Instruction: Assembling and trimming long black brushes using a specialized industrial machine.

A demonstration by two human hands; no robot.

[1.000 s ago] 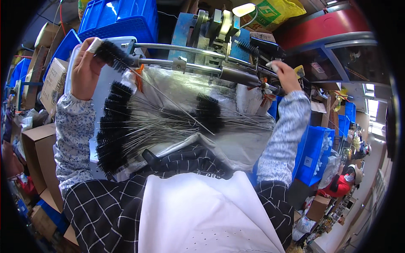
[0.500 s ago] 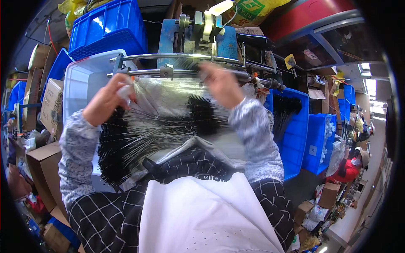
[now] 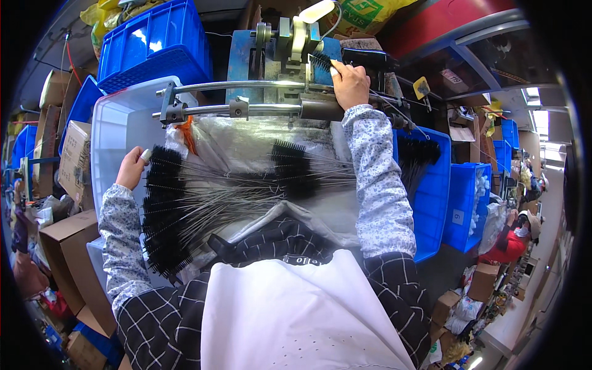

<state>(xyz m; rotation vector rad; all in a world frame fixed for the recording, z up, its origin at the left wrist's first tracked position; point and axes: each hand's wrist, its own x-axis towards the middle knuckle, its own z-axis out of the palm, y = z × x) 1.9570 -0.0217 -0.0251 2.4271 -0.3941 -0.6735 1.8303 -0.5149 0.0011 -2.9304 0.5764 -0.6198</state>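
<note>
A heap of black wire-stemmed brushes [image 3: 185, 209] lies on a clear plastic sheet [image 3: 246, 139] across my lap. My left hand [image 3: 131, 168] is at the heap's upper left edge, its taped fingertip pinching the head of the topmost brush. My right hand [image 3: 348, 83] reaches up to the blue machine [image 3: 271, 46] and grips a single black brush [image 3: 320, 61], whose bristled head sticks out to the left of my fingers, against the machine's metal parts. Two horizontal metal rods [image 3: 246, 98] run below that hand.
A white tub [image 3: 117, 135] stands to the left behind the heap, with blue crates [image 3: 154, 43] stacked above it. On the right a blue bin [image 3: 431, 185] holds more black brushes. Cardboard boxes [image 3: 68, 246] crowd the left. Another person [image 3: 512, 240] sits far right.
My right hand has risen from the rod above the heap to the machine, with a brush in it. My left hand has dropped down-left to the edge of the brush heap.
</note>
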